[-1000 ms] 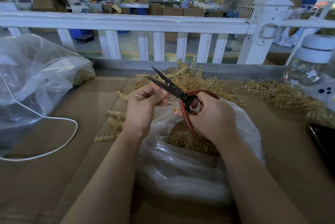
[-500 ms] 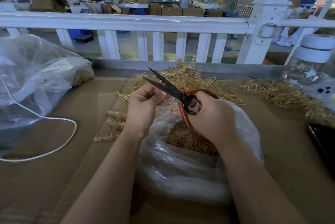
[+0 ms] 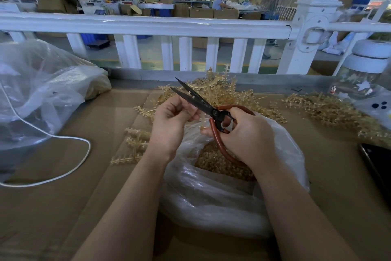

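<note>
Since the cardboard-covered bench [image 3: 63,197] serves as both store and work surface, the clear plastic bag [image 3: 211,197] lies at its near edge with its mouth open upward, so that trimmed amber pieces can drop straight in; many already lie inside. Uncut amber plastic sprues [image 3: 218,91] are heaped just beyond the bag, within easy reach. Over the bag mouth the scissors [image 3: 203,105] are held with blades parted, tips pointing up and to the left. To work them, the right hand [image 3: 247,136] has its fingers curled round the red-brown loop handles. With curled fingers, the left hand [image 3: 169,125] pinches a sprue strip [image 3: 202,119], presenting it at the blades near the pivot, probably where leverage is greatest
</note>
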`<control>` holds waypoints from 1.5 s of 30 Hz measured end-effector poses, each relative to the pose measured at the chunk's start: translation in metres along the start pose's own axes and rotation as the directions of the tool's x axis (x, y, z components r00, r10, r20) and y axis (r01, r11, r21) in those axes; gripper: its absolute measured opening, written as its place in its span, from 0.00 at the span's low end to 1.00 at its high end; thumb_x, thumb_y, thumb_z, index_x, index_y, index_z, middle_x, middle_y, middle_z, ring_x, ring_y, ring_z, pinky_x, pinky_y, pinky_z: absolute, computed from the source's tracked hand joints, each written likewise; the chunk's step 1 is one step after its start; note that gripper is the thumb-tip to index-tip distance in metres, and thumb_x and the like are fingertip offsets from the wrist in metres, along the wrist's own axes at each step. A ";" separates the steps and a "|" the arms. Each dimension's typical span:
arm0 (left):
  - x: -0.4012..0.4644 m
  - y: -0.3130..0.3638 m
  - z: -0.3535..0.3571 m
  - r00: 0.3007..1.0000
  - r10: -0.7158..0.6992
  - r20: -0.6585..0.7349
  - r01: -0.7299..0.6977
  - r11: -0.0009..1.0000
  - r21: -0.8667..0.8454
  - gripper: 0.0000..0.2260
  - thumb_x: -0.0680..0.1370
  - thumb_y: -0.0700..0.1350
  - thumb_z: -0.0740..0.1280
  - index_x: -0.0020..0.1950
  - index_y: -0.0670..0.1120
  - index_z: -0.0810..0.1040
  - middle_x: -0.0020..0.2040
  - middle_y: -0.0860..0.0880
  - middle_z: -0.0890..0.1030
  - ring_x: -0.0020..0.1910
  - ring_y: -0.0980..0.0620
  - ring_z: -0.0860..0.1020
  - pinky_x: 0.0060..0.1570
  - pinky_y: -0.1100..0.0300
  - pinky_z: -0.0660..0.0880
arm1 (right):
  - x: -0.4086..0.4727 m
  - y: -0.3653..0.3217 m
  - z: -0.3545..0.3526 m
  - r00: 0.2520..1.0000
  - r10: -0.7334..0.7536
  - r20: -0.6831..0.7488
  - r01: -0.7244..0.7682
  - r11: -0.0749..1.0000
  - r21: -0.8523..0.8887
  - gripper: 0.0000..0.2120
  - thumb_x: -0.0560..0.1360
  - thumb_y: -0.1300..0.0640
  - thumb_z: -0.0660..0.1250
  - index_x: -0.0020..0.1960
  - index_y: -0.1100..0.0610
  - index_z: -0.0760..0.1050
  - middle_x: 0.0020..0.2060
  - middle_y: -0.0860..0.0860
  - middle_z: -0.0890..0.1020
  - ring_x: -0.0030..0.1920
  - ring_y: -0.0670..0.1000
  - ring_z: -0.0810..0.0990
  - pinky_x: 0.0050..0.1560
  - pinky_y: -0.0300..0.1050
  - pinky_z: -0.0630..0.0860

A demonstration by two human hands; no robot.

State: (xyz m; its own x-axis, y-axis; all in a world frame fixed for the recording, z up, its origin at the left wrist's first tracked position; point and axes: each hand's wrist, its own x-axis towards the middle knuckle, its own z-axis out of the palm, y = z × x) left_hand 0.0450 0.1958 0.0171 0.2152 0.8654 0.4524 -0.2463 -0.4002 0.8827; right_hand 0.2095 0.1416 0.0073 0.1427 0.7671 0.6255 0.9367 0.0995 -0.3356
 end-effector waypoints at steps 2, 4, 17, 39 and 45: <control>0.000 0.001 0.001 1.000 0.018 -0.013 -0.018 1.000 -0.007 0.06 0.79 0.29 0.61 0.49 0.33 0.77 0.36 0.50 0.82 0.36 0.54 0.78 0.40 0.63 0.76 | 0.000 0.000 0.000 1.000 0.008 0.008 -0.008 1.000 -0.001 0.27 0.70 0.26 0.62 0.43 0.50 0.79 0.33 0.43 0.82 0.33 0.44 0.78 0.34 0.43 0.79; 0.000 0.001 0.002 0.999 0.036 -0.027 -0.036 0.999 -0.003 0.06 0.79 0.29 0.60 0.50 0.34 0.77 0.37 0.49 0.82 0.36 0.52 0.79 0.40 0.61 0.77 | 0.000 0.001 0.000 1.000 0.016 0.013 -0.016 1.000 -0.008 0.25 0.70 0.27 0.64 0.42 0.50 0.79 0.33 0.43 0.82 0.33 0.44 0.78 0.34 0.44 0.79; -0.001 0.002 0.004 0.995 0.096 -0.030 -0.093 0.992 0.088 0.10 0.80 0.29 0.59 0.48 0.42 0.76 0.38 0.52 0.83 0.38 0.53 0.80 0.39 0.62 0.76 | 0.000 0.004 0.004 0.999 0.016 0.050 -0.017 0.999 0.034 0.35 0.67 0.20 0.57 0.43 0.51 0.80 0.35 0.44 0.83 0.34 0.45 0.80 0.36 0.46 0.80; -0.003 0.004 0.009 0.996 0.090 0.014 -0.091 0.993 0.072 0.09 0.80 0.27 0.59 0.50 0.38 0.75 0.39 0.47 0.82 0.37 0.53 0.79 0.39 0.62 0.76 | -0.001 -0.003 -0.002 0.998 0.013 0.063 -0.028 0.970 0.240 0.34 0.63 0.19 0.61 0.46 0.48 0.81 0.33 0.37 0.79 0.34 0.36 0.77 0.32 0.27 0.68; -0.003 0.004 0.008 0.995 0.100 0.024 -0.101 0.993 0.056 0.09 0.81 0.28 0.58 0.52 0.39 0.75 0.41 0.43 0.81 0.40 0.48 0.78 0.41 0.59 0.77 | -0.001 -0.003 -0.003 0.998 0.015 0.059 -0.029 0.973 0.231 0.34 0.62 0.18 0.58 0.42 0.48 0.79 0.32 0.37 0.77 0.33 0.36 0.76 0.31 0.27 0.67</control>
State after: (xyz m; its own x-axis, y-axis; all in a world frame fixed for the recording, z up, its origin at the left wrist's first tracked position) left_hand 0.0514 0.1893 0.0206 0.2125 0.8136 0.5412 -0.2132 -0.5019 0.8382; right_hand 0.2076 0.1387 0.0099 0.1381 0.8043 0.5779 0.8333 0.2209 -0.5067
